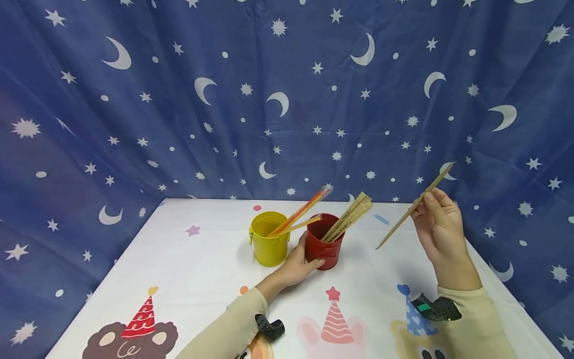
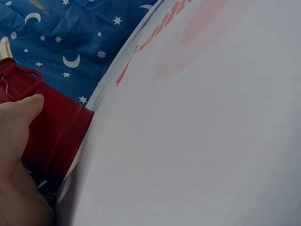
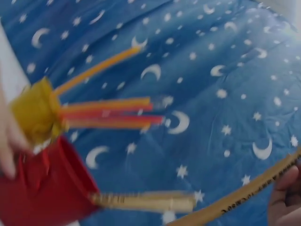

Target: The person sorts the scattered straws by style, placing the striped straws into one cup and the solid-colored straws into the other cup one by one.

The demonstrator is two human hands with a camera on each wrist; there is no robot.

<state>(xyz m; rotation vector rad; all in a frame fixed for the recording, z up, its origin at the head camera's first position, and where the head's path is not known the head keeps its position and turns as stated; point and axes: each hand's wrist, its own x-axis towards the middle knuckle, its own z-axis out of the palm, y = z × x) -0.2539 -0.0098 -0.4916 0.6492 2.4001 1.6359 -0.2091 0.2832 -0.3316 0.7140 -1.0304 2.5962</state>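
Note:
In the head view, my left hand (image 1: 296, 263) holds the red bucket (image 1: 324, 254) around its side, thumb across the front near the wire handle. Several tan, printed, straw-like sticks (image 1: 347, 219) lean out of this bucket to the right. My right hand (image 1: 441, 227) is raised at the right, pinching one long tan straw-like stick (image 1: 410, 210) that slants down to the left. Dark print shows on this stick (image 3: 249, 193) in the right wrist view. Left of the red bucket stands a yellow bucket (image 1: 269, 252) with several orange and red straws (image 1: 300, 210) in clear film.
Both buckets stand on a table under a white cloth (image 1: 188, 269) printed with cartoon animals in party hats. A blue curtain (image 1: 287, 124) with moons and stars hangs behind the table. Dark wrist cameras (image 1: 269, 328) sit on both sleeves.

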